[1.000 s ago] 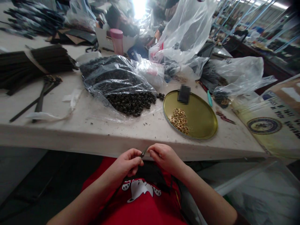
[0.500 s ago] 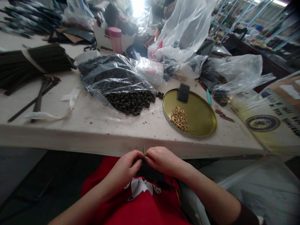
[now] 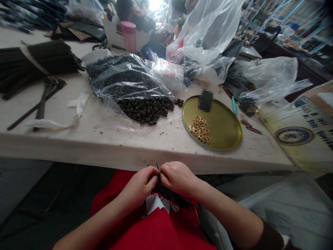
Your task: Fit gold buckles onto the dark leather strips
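My left hand (image 3: 147, 178) and my right hand (image 3: 177, 176) meet just in front of the table edge, above my red clothing. Both are closed in a pinch on a thin dark strap (image 3: 158, 167), whose narrow end sticks up between the fingertips. Fingers hide the rest of it. Beyond my right hand lies a round gold-coloured tray (image 3: 226, 133) with a heap of small gold metal buckles (image 3: 199, 130). Small dark loops (image 3: 148, 110) spill from a clear plastic bag (image 3: 125, 78) straight ahead.
A tied bundle of dark straps (image 3: 33, 62) lies at the left, near straps with buckle ends (image 3: 43, 100). A pink-lidded bottle (image 3: 129, 38) stands at the back. Red-handled pliers (image 3: 251, 127) lie right of the tray, beside a printed yellowish sack (image 3: 296, 135).
The strap's tip leans slightly more to the left. Both hands keep their pinch at nearly the same place. The view has shifted a little.
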Demonstrator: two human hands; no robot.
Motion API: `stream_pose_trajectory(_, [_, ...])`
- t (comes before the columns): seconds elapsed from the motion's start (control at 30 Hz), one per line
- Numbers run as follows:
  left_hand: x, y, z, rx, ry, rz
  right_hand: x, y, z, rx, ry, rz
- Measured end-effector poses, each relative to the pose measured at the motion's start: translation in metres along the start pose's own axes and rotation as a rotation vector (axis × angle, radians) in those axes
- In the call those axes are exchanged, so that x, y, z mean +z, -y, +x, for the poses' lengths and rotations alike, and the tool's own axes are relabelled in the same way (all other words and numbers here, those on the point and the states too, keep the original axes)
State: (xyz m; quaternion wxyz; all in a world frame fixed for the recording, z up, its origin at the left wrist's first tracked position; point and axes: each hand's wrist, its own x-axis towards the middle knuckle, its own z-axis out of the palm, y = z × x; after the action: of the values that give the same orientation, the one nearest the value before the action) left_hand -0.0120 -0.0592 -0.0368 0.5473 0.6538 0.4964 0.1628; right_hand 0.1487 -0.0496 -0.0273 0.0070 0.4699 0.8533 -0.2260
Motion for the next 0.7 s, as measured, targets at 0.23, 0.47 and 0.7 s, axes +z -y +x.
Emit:
stream_pose_trajectory(0.23, [0.004,-0.001,-0.005,0.067,-0.04,0.03,0.004,-0.006,0.0,0.093,0.011,0.378])
stream_pose_trajectory(0.47, [-0.002,-0.01,-0.003,-0.087,-0.03,-0.299,0.009,-0.009,0.001,0.138,0.001,0.895])
stream_pose_trajectory(0.7, [-0.001,-0.007,0.002,-0.236,-0.028,-0.512,-0.003,-0.006,-0.003,0.158,0.061,0.867])
